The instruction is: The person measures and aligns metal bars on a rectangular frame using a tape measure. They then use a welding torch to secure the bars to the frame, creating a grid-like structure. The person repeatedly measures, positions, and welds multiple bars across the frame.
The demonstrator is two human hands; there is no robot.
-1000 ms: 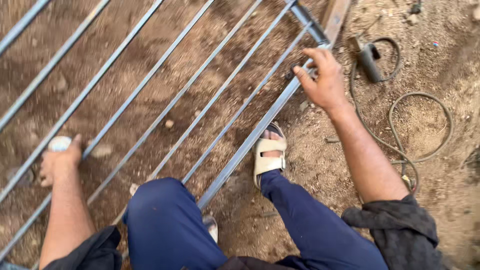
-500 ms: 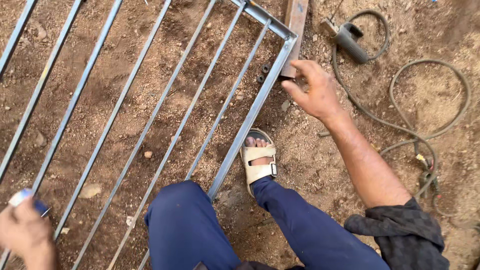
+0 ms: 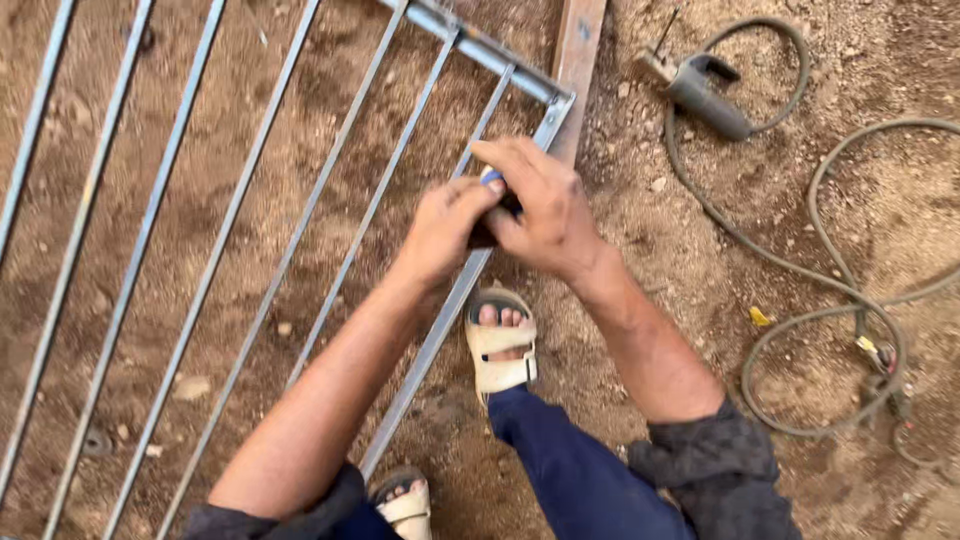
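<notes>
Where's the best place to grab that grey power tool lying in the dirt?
Judging by its pose, take the power tool by its thick grey body, coming down from above. It lies flat on the dirt, its thin tip pointing to the upper left and the cable trailing off to the right, so the middle is free for fingers.

Seen from above, a person's two bare hands meet over a metal grille frame lying on brown dirt. The left hand and right hand together clasp a small dark object with a blue tip, mostly hidden by the fingers, just above the frame's edge rail. At 6 o'clock from the hands, a foot in a pale sandal stands beside the rail. At 2 o'clock, well apart, lies a grey power tool, its cable looping toward 4 o'clock. A wooden plank lies at 12 o'clock.
</notes>
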